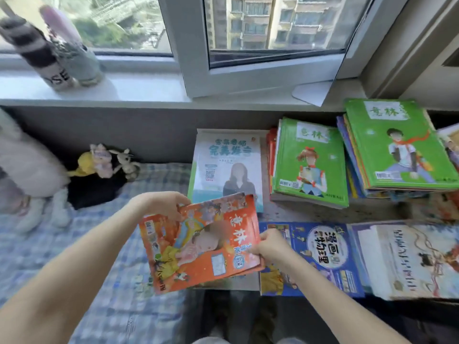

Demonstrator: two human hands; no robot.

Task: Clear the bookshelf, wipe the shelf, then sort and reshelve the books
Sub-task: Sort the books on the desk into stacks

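Observation:
An orange-red magazine (198, 244) is held tilted above the surface in front of me. My left hand (161, 203) grips its far left corner. My right hand (269, 245) pinches its right edge. Behind it lies a white and teal book (228, 157) with a green spine. Two stacks topped by green magazines sit at the right: the nearer stack (310, 162) and the far stack (395, 145). A blue comic book (327, 254) and a pale illustrated book (417, 259) lie near me on the right.
A blue checked bedsheet (74, 244) covers the left side. Plush toys (104, 160) and a pale pillow (22, 160) sit at the left. The window sill (139, 88) carries fabric-wrapped items (54, 53) and a white bookend (313, 91).

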